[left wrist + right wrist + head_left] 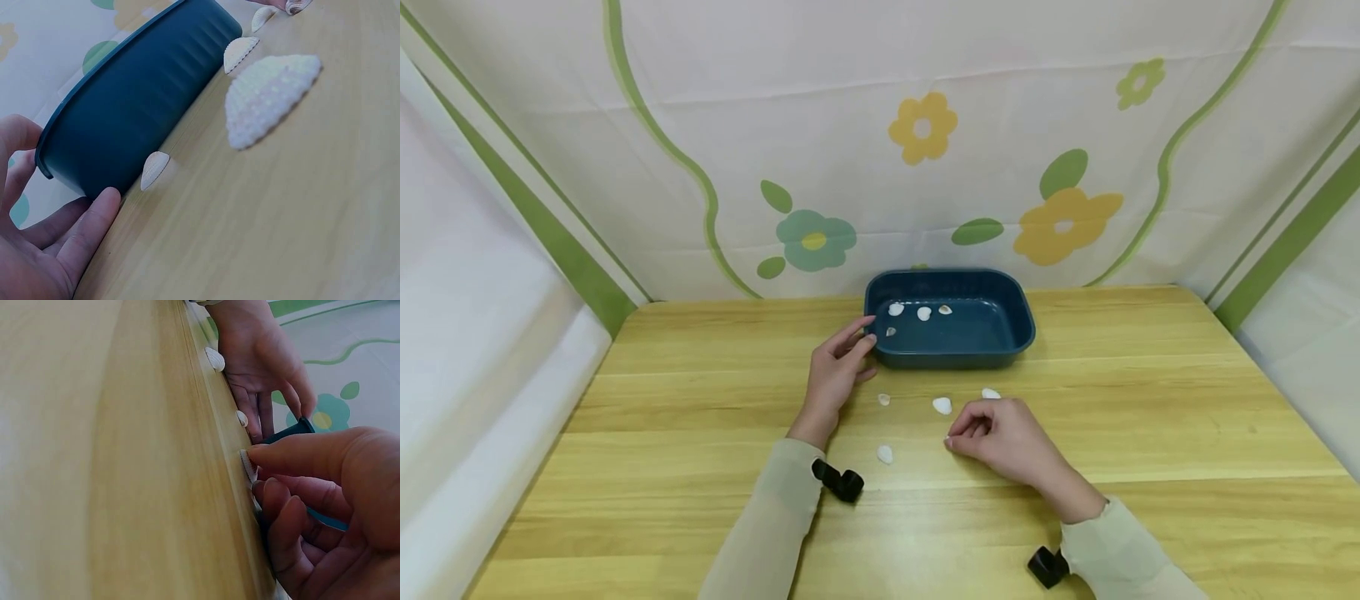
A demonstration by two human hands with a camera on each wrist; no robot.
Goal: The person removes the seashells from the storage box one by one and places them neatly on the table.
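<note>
My left hand (838,367) is at the left end of a dark blue rectangular tray (955,360), its thumb and fingers around the corner and touching the rim. Several small seashells (923,314) lie inside the tray. My right hand (1003,437) is low over the table in front of it, fingers curled, thumb and forefinger pinching a small white seashell (248,465) that the fingers largely hide. Around the hands lie a ribbed white shell (885,454), a smaller shell (883,400), a white shell (942,406) and another shell (991,393) partly behind the right hand.
The wooden table (685,433) carries the tray near its back edge. Behind it hangs a white cloth (850,100) printed with flowers and green lines, with more cloth on both sides. Black wrist cameras (842,483) are strapped over the light sleeves.
</note>
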